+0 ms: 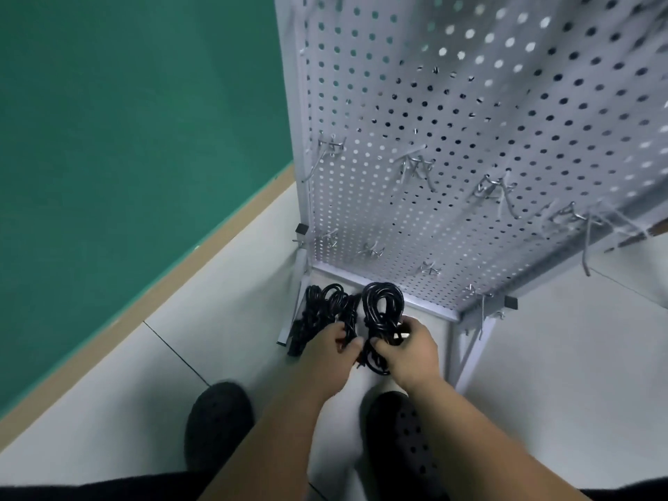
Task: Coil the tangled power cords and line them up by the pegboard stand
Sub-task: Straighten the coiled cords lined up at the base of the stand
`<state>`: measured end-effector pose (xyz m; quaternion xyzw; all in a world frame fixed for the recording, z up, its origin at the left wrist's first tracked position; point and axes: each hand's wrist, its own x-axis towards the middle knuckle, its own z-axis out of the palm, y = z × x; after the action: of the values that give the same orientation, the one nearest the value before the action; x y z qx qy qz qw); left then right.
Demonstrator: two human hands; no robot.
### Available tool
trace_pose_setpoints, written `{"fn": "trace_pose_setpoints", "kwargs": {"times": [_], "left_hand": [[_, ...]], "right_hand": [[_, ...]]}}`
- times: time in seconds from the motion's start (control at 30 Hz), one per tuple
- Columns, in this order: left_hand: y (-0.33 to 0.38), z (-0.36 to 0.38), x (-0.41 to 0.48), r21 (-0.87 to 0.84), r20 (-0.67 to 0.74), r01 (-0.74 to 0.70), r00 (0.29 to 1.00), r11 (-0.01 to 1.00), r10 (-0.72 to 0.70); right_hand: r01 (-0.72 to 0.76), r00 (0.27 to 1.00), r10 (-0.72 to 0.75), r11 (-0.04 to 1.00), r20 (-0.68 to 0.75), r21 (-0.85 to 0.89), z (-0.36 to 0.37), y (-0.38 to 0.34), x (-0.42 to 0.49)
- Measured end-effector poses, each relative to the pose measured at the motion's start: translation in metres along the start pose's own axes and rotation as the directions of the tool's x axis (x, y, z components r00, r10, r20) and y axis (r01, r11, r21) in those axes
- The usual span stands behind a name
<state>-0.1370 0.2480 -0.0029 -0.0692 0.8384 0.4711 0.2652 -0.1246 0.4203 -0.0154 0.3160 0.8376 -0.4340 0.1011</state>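
Floor [578, 356] by pegboard stand [470, 139]: L hand [330, 347] fingers [336, 332] grip cord 1 [320, 312], R hand [414, 352] cord 2 [383, 305].

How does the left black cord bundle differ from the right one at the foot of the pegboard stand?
The right bundle is a tight oval coil; the left bundle is looser and spreads wider. The right hand grips the right bundle; the left hand seems to pinch only strands at the left bundle's edge. Both are black and sit at the pegboard stand's base.
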Motion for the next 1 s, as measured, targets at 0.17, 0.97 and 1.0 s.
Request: {"fn": "trace_pose_setpoints", "kwargs": {"times": [0.17, 0.97, 1.0], "left_hand": [[0.056, -0.006, -0.018, -0.257, -0.043, -0.193, 0.981, 0.947, 0.188], [0.245, -0.087, -0.179, -0.41, -0.153, -0.585, 0.801, 0.7, 0.579], [0.253, -0.088, -0.185, -0.404, -0.165, -0.604, 0.787, 0.687, 0.595]], "right_hand": [[0.23, 0.973, -0.222, 0.954, -0.061, 0.19, -0.026, -0.038, -0.032], [0.528, 0.819, -0.557, 0.636, -0.139, 0.562, -0.234, -0.152, -0.198], [0.555, 0.806, -0.566, 0.623, -0.172, 0.551, -0.24, -0.153, -0.203]]}}
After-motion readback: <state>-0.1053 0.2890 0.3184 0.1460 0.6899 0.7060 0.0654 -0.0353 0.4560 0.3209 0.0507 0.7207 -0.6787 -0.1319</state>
